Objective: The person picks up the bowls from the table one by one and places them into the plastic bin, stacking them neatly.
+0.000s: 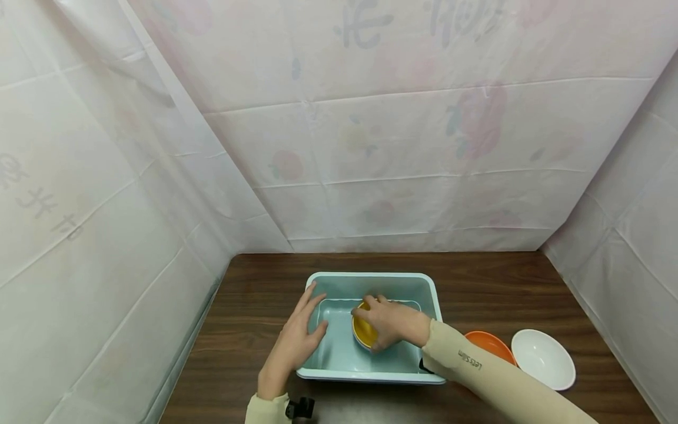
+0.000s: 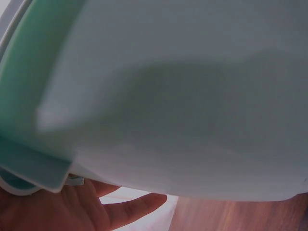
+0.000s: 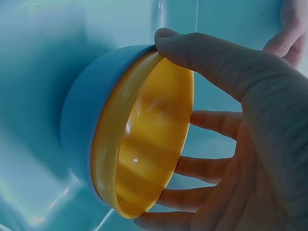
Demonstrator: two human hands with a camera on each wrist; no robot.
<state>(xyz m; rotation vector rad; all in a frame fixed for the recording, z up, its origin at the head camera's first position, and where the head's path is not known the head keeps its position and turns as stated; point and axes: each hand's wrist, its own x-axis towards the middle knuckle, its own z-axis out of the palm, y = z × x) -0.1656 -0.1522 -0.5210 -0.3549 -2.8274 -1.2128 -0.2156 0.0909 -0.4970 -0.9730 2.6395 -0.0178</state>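
Inside a light blue plastic basin [image 1: 371,375], my right hand [image 1: 393,321] grips a yellow bowl [image 1: 362,333] by its rim. In the right wrist view the thumb lies on the near side of the rim, and the other fingers reach its opposite side. The yellow bowl is nested in a blue bowl [image 3: 79,120], both tilted towards that camera. My left hand [image 1: 295,343] is at the basin's left rim with fingers spread and nothing held. The basin's wall fills most of the left wrist view; whether the hand touches it, I cannot tell.
An orange bowl [image 1: 489,344], partly covered by the right sleeve, lies on the dark wooden table [image 1: 254,294] right of the basin. Beside it is a white bowl [image 1: 544,359]. Pale printed sheets [image 1: 402,147] hang at the back and both sides.
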